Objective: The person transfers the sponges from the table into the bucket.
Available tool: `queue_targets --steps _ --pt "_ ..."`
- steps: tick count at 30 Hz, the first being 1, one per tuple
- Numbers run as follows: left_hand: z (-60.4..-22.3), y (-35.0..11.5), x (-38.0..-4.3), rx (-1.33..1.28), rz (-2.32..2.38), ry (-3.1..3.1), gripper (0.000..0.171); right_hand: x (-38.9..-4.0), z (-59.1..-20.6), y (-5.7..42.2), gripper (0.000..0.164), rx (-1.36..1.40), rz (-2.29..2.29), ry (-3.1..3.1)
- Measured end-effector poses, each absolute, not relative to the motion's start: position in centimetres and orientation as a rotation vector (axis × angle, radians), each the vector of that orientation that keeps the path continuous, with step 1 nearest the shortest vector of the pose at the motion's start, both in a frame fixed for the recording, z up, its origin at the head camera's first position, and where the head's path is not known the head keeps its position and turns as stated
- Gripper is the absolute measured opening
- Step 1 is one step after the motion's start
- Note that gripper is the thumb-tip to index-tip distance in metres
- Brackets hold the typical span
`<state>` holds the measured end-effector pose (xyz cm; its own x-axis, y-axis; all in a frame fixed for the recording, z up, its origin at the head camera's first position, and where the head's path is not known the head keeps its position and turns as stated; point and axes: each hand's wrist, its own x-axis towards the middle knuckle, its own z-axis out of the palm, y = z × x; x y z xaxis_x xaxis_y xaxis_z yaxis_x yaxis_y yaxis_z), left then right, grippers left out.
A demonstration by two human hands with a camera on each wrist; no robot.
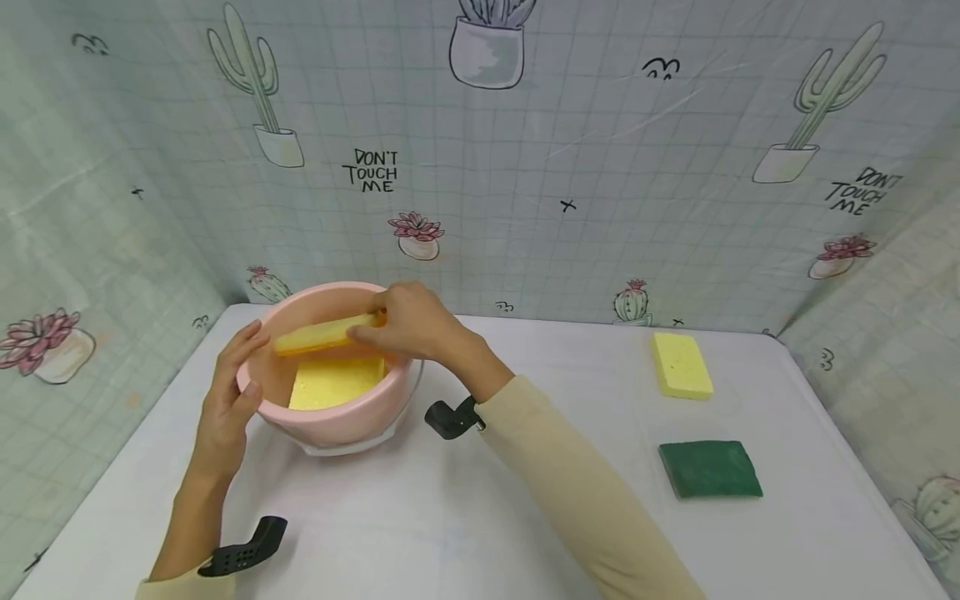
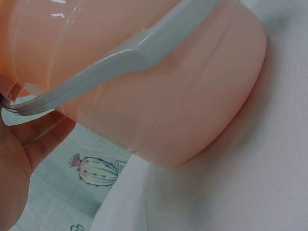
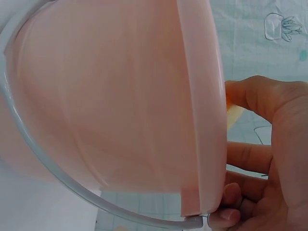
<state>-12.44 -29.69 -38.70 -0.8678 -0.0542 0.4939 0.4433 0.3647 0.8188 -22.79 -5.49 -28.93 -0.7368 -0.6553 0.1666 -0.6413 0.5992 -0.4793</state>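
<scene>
A pink bucket point(image 1: 330, 287) with a pale handle point(image 2: 106, 72) stands at the left of the table. My left hand point(image 1: 228, 387) holds its left rim, thumb toward the near side and fingers farther along. In the left wrist view, those fingers point(image 2: 45, 139) lie against the bucket's outer side. My right hand point(image 1: 420, 325) reaches over the right rim and pinches one end of a yellow sponge point(image 1: 318, 336), which is tilted across the bucket's mouth. Below it, a second yellow sponge point(image 1: 333, 385) lies inside the bucket. The right wrist view shows only a sliver of the pinched sponge point(image 3: 234, 115).
On the right side of the white table point(image 1: 510, 500) lie a yellow sponge point(image 1: 681, 365) and, nearer, a sponge with its dark green face point(image 1: 711, 468) up. A patterned cloth point(image 1: 480, 167) hangs behind and along both sides.
</scene>
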Motion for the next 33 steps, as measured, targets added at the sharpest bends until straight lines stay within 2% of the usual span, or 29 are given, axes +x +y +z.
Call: queue_targets --steps 4,12,18,25,33 --pt "-38.8 -29.7 -12.5 -0.355 -1.520 -2.189 0.051 -22.8 -29.1 -5.5 0.036 -1.076 -0.840 2.781" --pt "-38.8 -29.7 -12.6 -0.354 -1.534 -2.190 0.052 -22.9 -29.2 -4.8 0.034 -0.985 -0.966 2.721" --pt "-38.7 -29.7 -12.4 -0.302 -1.521 -2.216 0.052 -22.7 -29.3 -4.0 0.031 -1.063 -1.093 2.669" --pt "-38.7 -29.7 -12.4 -0.301 -1.505 -2.212 0.053 -21.8 -29.4 -1.8 0.032 -1.147 -1.163 2.695" --pt "-38.8 -29.8 -12.6 -0.330 -1.516 -2.199 0.052 -20.6 -30.2 2.4 0.031 -1.110 -1.236 2.847"
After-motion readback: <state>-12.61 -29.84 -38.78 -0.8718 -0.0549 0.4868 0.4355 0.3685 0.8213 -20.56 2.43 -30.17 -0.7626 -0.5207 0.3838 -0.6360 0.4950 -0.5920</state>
